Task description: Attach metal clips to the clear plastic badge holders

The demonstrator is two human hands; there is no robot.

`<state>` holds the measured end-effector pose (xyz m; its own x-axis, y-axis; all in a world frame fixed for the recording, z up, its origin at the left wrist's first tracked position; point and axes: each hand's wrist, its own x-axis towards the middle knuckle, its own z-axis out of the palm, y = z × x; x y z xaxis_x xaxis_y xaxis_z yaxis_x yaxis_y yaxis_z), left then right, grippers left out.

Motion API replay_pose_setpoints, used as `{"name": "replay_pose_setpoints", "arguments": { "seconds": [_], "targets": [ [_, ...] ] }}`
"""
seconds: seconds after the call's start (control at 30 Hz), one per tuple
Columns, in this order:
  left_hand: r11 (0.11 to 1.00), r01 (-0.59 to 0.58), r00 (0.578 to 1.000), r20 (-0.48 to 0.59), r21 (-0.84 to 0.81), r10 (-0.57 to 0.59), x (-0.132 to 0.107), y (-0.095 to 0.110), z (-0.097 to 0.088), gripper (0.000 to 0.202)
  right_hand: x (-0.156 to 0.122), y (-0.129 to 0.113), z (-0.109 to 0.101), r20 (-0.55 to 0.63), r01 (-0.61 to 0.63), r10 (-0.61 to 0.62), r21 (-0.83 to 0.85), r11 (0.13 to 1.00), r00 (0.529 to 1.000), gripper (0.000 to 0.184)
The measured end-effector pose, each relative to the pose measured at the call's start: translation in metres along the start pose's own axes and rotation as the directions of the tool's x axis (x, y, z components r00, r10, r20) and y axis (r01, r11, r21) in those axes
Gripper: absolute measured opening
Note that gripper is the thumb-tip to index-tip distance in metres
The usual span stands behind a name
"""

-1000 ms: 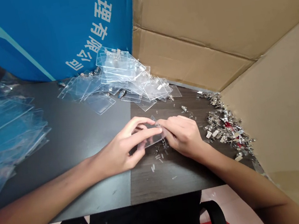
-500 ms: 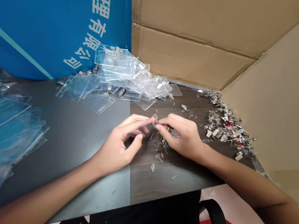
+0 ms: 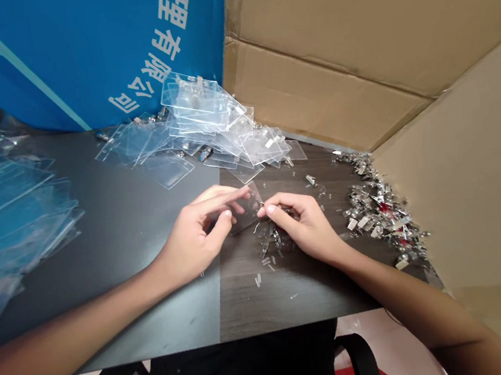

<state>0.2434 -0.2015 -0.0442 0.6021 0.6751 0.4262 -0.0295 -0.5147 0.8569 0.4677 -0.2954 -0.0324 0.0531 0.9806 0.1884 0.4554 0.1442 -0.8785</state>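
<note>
My left hand (image 3: pixel 195 231) pinches a clear plastic badge sleeve (image 3: pixel 247 210) a little above the dark table (image 3: pixel 133 225). My right hand (image 3: pixel 301 224) is closed with its thumb and forefinger at the sleeve's right edge, gripping a small metal clip (image 3: pixel 264 211) there. Several loose small metal and plastic bits (image 3: pixel 267 251) lie on the table just below both hands.
A heap of clear badge sleeves (image 3: pixel 207 124) lies at the back of the table. A pile of metal clips (image 3: pixel 377 208) sits at the right edge. Stacked plastic sheets (image 3: pixel 2 214) cover the left. Brown cardboard (image 3: pixel 350 38) and a blue panel (image 3: pixel 81 49) wall the back and right.
The sleeve has tilted up from lying flat under my fingers. My right hand's fingers have drawn back to pinch at its right edge. Both hands stay in the same spot.
</note>
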Motion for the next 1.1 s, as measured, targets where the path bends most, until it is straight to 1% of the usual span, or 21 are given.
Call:
{"name": "replay_pose_setpoints", "arguments": {
  "seconds": [0.13,0.2,0.27,0.37,0.43,0.5,0.57,0.7,0.8,0.87,0.93,0.97,1.03,1.1],
  "targets": [
    [0.995,0.091,0.994,-0.06,-0.034,-0.093,0.0,-0.0028,0.0006,0.038,-0.0017,-0.0007,0.0021,-0.038,-0.016,0.016,-0.011,1.0,0.999,0.028],
    [0.993,0.108,0.992,-0.056,-0.052,-0.111,-0.0002,-0.0028,0.0012,0.037,-0.0012,-0.0007,0.0027,-0.009,-0.051,0.051,0.063,0.997,0.999,0.029],
    [0.995,0.087,0.995,-0.042,-0.052,-0.089,-0.0006,-0.0014,0.0019,0.037,0.0003,-0.0001,0.0034,0.051,-0.117,0.109,0.202,0.972,0.993,0.035],
    [1.0,-0.005,1.0,-0.01,-0.014,0.005,-0.0009,0.0026,0.0022,0.036,0.0028,0.0011,0.0049,0.154,-0.242,0.193,0.435,0.867,0.969,0.042],
    [0.996,-0.078,0.997,0.016,0.03,0.077,-0.0008,0.0049,0.0016,0.035,0.004,0.0012,0.0055,0.206,-0.296,0.217,0.552,0.78,0.954,0.04],
    [0.987,-0.136,0.99,0.033,0.08,0.134,-0.0006,0.0058,0.0006,0.035,0.0045,0.0005,0.0054,0.245,-0.326,0.218,0.627,0.708,0.945,0.037],
    [0.977,-0.177,0.984,0.041,0.119,0.173,-0.0006,0.0052,-0.0002,0.037,0.0045,-0.0007,0.0046,0.281,-0.348,0.21,0.664,0.662,0.936,0.034],
    [0.952,-0.273,0.962,0.063,0.139,0.267,-0.0014,0.0022,-0.0004,0.047,0.0038,-0.004,0.0035,0.321,-0.389,0.223,0.686,0.615,0.92,0.033],
    [0.921,-0.354,0.934,0.107,0.162,0.34,-0.002,0.001,-0.0007,0.056,0.0038,-0.0065,0.0044,0.353,-0.431,0.248,0.714,0.551,0.902,0.033],
    [0.9,-0.392,0.918,0.146,0.192,0.369,-0.002,0.0012,-0.0013,0.06,0.0043,-0.0074,0.0054,0.368,-0.451,0.262,0.722,0.525,0.892,0.037],
    [0.882,-0.418,0.905,0.178,0.218,0.386,-0.0019,0.0017,-0.002,0.065,0.0047,-0.0074,0.006,0.369,-0.452,0.262,0.715,0.533,0.892,0.043],
    [0.875,-0.428,0.9,0.189,0.226,0.392,-0.002,0.0019,-0.0023,0.066,0.0047,-0.0071,0.006,0.359,-0.439,0.253,0.706,0.557,0.898,0.045],
    [0.869,-0.436,0.896,0.2,0.233,0.396,-0.0024,0.0018,-0.003,0.07,0.004,-0.006,0.0054,0.324,-0.379,0.21,0.66,0.648,0.922,0.045],
    [0.871,-0.432,0.898,0.202,0.234,0.391,-0.0033,0.0008,-0.0037,0.072,0.0022,-0.0045,0.0045,0.257,-0.266,0.141,0.559,0.786,0.956,0.042]
  ]
}}
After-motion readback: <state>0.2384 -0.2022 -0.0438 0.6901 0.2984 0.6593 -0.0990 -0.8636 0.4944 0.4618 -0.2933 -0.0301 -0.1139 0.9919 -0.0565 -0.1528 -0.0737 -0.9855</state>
